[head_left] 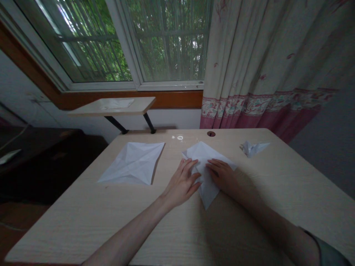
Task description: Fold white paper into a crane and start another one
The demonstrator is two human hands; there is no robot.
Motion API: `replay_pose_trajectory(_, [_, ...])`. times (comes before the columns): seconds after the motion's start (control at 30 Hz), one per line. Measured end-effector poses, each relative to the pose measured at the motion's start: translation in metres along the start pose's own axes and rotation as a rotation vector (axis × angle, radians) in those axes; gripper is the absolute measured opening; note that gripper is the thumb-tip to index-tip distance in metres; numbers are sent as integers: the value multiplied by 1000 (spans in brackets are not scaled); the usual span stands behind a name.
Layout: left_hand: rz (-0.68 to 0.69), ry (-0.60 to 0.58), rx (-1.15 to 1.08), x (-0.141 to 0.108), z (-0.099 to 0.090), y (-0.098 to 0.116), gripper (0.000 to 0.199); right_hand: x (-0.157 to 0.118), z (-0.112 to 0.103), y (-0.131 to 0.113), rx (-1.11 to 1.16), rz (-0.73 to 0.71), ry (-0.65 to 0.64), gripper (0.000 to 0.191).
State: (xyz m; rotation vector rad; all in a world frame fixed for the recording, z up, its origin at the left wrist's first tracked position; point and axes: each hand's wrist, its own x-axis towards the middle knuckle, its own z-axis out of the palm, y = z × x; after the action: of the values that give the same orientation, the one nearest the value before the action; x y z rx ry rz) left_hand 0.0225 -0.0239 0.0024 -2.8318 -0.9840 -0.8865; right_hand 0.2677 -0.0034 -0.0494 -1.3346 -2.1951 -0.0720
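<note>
A folded sheet of white paper (203,149) lies on the table in front of me, one pointed corner toward me. My left hand (184,181) rests on its left side, fingers spread and bent slightly over the paper. On the right side, my right hand (220,171) lies over the sheet with its fingers stretched out flat toward the left. Between the two hands a strip of the paper shows. Part of each side of the sheet is hidden beneath the hands.
Left on the table (133,225) lies a creased, unfolded white sheet (135,162). A small folded paper shape (253,148) sits at the right. A raised shelf (91,108) holding a flat white paper (119,103) stands at the back left, below the window. A curtain (241,66) hangs behind.
</note>
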Motion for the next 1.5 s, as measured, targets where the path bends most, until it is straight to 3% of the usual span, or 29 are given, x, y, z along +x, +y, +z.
replay_pose_trajectory(0.3, [12, 68, -6, -1, 1, -1, 14, 1, -4, -3, -17, -17, -18, 34])
replay_pose_trajectory(0.5, [17, 52, -25, 1, -2, -1, 23, 2, -4, -4, -31, -25, -5, 33])
replay_pose_trajectory(0.93, [32, -185, -131, 0, 3, 0, 23, 1, -2, -3, -4, -25, -21, 36])
replay_pose_trajectory(1.3, [-68, -102, -36, 0, 5, 0, 29, 1, 0, -2, 8, -51, -31, 36])
replay_pose_trajectory(1.5, [-169, -139, 32, 2, 0, 3, 36, 2, -2, -5, 17, -71, -29, 38])
